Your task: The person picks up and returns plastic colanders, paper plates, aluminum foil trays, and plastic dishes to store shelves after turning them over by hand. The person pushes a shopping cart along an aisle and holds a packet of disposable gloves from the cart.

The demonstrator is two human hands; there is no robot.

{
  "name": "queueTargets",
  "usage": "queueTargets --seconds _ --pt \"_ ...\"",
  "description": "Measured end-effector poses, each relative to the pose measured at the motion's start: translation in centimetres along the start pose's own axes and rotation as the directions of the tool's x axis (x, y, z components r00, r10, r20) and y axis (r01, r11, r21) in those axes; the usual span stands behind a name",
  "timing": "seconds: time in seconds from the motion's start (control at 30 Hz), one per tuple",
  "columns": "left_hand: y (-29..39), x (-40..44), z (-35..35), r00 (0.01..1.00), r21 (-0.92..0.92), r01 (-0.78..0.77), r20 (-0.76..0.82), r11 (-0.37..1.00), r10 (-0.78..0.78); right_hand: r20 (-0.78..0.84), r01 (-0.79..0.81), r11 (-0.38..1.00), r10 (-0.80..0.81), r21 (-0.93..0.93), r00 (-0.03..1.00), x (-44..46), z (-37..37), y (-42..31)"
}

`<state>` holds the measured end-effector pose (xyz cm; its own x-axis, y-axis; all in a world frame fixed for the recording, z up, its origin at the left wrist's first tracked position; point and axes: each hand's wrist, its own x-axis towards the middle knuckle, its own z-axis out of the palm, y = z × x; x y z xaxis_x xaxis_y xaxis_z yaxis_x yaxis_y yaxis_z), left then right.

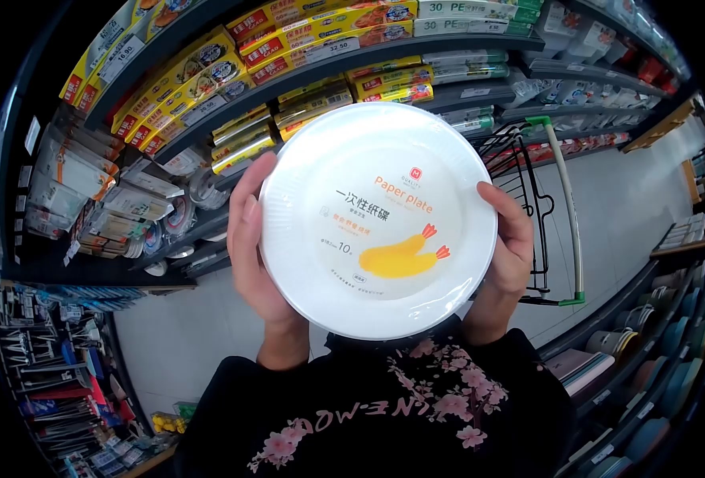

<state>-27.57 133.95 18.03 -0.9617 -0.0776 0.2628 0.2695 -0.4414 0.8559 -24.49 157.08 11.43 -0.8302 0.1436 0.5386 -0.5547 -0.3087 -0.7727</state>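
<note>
A wrapped pack of white paper plates (313, 239) is held up in front of my chest, its printed face towards me. The label reads "Paper plate" and shows two yellow fried shrimp with red tails. My left hand (250, 239) grips the pack's left rim, fingers along the edge. On the opposite rim, my right hand (509, 239) holds it with a fingertip over the front; the other fingers are partly hidden behind. Clear film glints across the plates.
Shelves ahead carry yellow cling-film boxes (329, 40) with price tags. A shopping cart (540, 215) with green corners stands to the right on the pale floor (201, 319). Shelves of bowls (611, 342) are at lower right, hanging utensils (50, 358) at lower left.
</note>
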Motion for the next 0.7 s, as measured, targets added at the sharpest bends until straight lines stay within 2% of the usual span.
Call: queueTargets --seconds 0.03,0.07,0.13,0.17,0.23,0.27,0.33,0.4,0.47,0.53,0.63,0.7 --pt "0.0 -0.1 0.1 1.0 -0.019 0.013 0.0 1.0 -0.013 0.107 0.001 1.0 0.0 -0.008 0.994 0.1 -0.6 -0.1" --pt "-0.1 0.1 -0.2 1.0 -0.017 0.016 -0.002 1.0 -0.016 0.106 -0.002 1.0 0.003 -0.008 0.994 0.2 -0.4 0.0" --pt "-0.8 -0.2 -0.2 0.992 0.15 -0.12 0.063 0.981 0.111 -0.042 0.011 0.997 -0.008 0.077 0.999 -0.1 0.3 -0.1" --pt "-0.7 -0.2 0.1 0.991 0.148 -0.119 0.072 0.982 0.109 -0.05 0.017 0.997 -0.014 0.074 0.999 -0.2 0.6 0.0" --pt "-0.7 -0.6 0.7 0.994 -0.02 -0.069 0.087 0.997 0.071 -0.094 0.043 0.999 -0.042 0.0 0.995 -0.6 0.6 0.1" --pt "-0.9 -0.7 0.7 0.994 -0.023 -0.067 0.088 0.997 0.069 -0.035 0.049 0.998 -0.05 -0.029 0.998 -0.7 0.3 0.1" --pt "-1.2 -0.6 0.2 0.967 0.033 -0.172 0.195 0.985 0.162 0.012 0.05 0.999 -0.05 -0.008 0.999 -0.6 0.0 -0.1" --pt "-1.4 -0.6 0.4 0.973 -0.012 -0.132 0.187 0.991 0.132 0.089 0.062 0.998 -0.061 -0.008 0.994 -0.3 -0.3 -0.1" --pt "-1.3 -0.3 0.7 0.978 -0.066 -0.086 0.183 0.994 0.097 0.037 0.092 0.996 -0.093 0.009 0.995 -0.3 -0.5 0.6" --pt "-1.1 -0.3 0.8 0.971 0.005 -0.073 0.228 0.997 0.07 -0.001 0.11 0.994 -0.11 0.019 0.994 -0.5 -0.6 1.0" --pt "-1.3 -0.9 0.4 0.968 0.014 -0.093 0.237 0.996 0.087 -0.072 0.091 0.994 -0.086 0.063 0.994 -0.9 0.3 1.0" --pt "-1.3 -1.1 -0.5 0.975 -0.027 -0.057 0.212 0.998 0.061 -0.178 -0.018 0.988 0.045 0.153 0.983 -0.4 1.4 0.3"
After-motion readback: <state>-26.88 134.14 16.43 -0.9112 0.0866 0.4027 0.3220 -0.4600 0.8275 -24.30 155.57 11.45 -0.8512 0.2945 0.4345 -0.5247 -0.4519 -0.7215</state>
